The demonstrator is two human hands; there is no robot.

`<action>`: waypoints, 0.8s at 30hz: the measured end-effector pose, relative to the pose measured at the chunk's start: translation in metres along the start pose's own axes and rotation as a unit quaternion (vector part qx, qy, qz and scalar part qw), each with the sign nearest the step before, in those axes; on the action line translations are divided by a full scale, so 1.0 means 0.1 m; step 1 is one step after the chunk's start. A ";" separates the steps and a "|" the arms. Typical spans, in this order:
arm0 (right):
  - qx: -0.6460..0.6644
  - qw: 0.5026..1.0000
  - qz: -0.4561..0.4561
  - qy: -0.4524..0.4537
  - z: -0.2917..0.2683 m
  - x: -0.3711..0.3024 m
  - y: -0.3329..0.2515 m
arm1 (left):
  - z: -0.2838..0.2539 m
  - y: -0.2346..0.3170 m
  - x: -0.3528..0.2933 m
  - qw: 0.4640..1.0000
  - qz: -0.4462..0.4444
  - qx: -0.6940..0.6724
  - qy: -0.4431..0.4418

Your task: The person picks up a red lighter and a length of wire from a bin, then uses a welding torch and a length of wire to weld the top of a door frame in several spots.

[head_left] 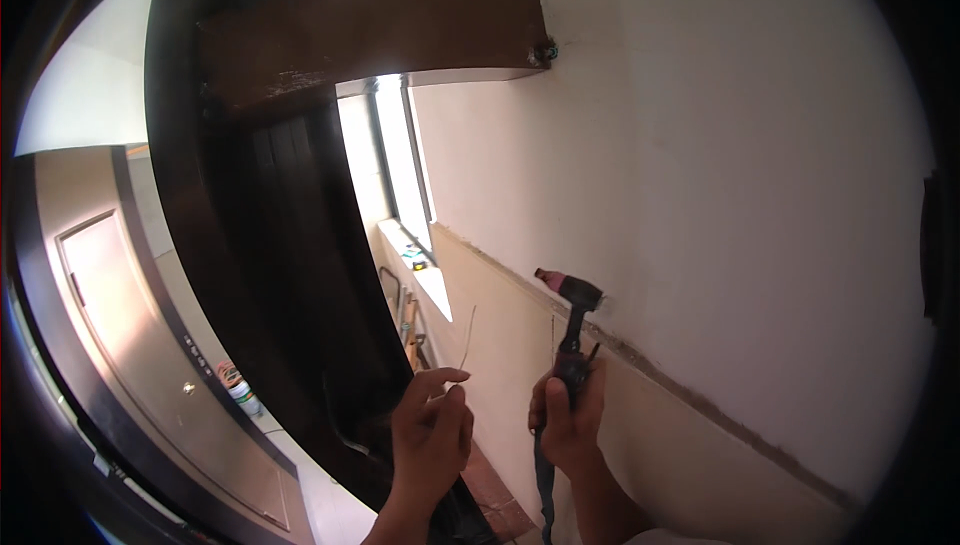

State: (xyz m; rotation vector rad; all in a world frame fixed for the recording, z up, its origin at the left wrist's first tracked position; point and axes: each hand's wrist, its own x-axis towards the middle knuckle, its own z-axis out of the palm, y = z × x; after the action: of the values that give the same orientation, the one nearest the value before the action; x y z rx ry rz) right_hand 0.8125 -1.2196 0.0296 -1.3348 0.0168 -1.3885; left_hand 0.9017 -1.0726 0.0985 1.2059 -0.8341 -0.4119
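My right hand [568,423] is closed around the handle of a TIG welding torch [573,330]. The torch has a black head with a pinkish nozzle pointing up and left, and a dark hose [544,485] hangs below the hand. A thin, slightly bent wire [468,337], like a filler rod, rises from the curled fingers of my left hand [432,425], which seem to pinch it. Above both hands, a brown metal beam [400,30] runs from a dark column [270,205] to the white wall, with a rough dark spot at its wall end.
A rough ledge [640,357] crosses the wall behind the torch. Small items, one yellow and black, lie on the window sill [430,285]. Tools lean below it [408,320]. To the left are a metal door [110,295] and a can [240,390] on the floor.
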 end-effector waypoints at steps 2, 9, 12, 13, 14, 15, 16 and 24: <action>-0.072 0.997 -0.022 0.015 -0.06 0.00 -0.16 | 0.02 -0.06 0.12 0.999 -0.001 -0.028 -0.032; -0.258 0.954 -0.121 0.089 0.25 0.39 -1.08 | 0.44 0.27 0.67 0.977 0.042 -0.199 -0.071; -0.369 0.897 -0.218 0.104 0.32 0.67 -1.48 | 0.78 0.58 1.02 0.970 0.085 -0.201 -0.111; -0.420 0.865 -0.256 0.103 0.38 0.81 -1.54 | 0.82 0.69 1.13 0.971 0.125 -0.181 -0.099; -0.472 0.825 -0.291 0.105 0.39 0.95 -1.58 | 0.87 0.81 1.21 0.972 0.130 -0.162 -0.105; -0.476 0.823 -0.291 0.102 0.41 1.08 -1.63 | 0.88 0.93 1.29 0.974 0.138 -0.141 -0.110; -0.500 0.802 -0.314 0.095 0.46 1.20 -1.66 | 0.90 1.00 1.40 0.976 0.163 -0.116 -0.082; -0.571 0.724 -0.378 0.090 0.39 1.76 -1.61 | 1.12 1.22 1.93 0.977 0.200 -0.065 -0.023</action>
State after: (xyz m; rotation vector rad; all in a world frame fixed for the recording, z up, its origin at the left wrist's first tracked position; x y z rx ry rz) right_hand 0.7845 -1.2589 0.2660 -2.3668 0.6179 -2.3814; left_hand 0.9251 -1.2366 0.2919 0.8822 -1.0480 -0.1618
